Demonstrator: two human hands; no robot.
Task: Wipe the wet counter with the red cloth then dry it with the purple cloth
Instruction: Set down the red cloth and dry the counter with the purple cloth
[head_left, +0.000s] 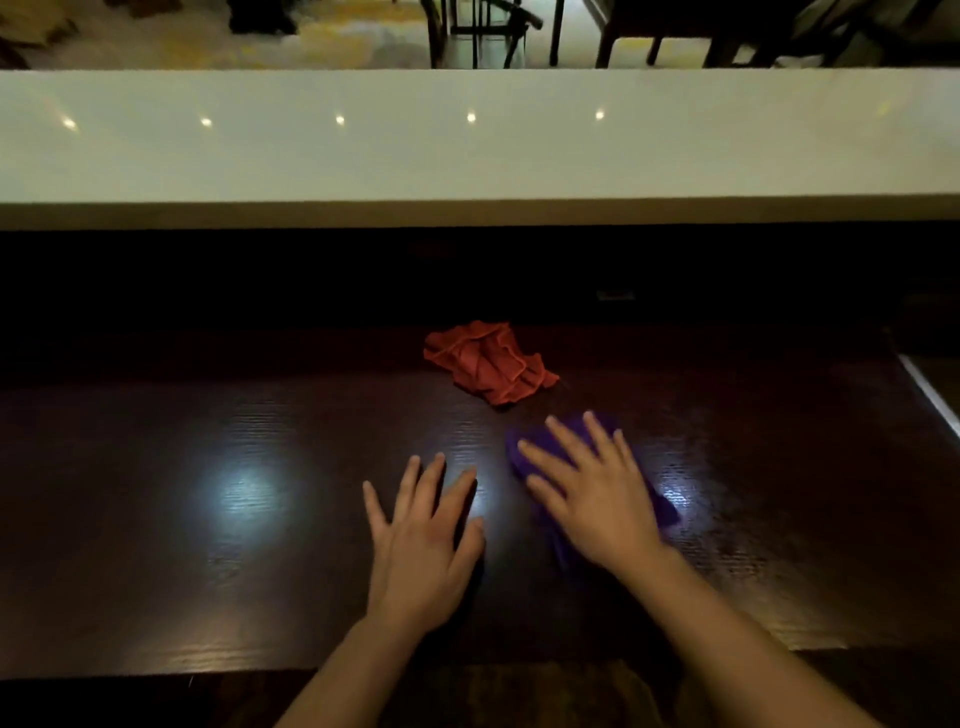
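Two flat hands (423, 540) (595, 493): counter (208, 519), purple cloth (664, 506).

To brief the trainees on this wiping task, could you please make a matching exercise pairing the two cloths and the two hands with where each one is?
Things:
1. red cloth
2. purple cloth
3. left hand
4. right hand

Places:
A. flat on the bare counter
B. crumpled and untouched, farther back
C. under a hand
D. pressing on a cloth

Pairs: 1-B; 2-C; 3-A; 4-D
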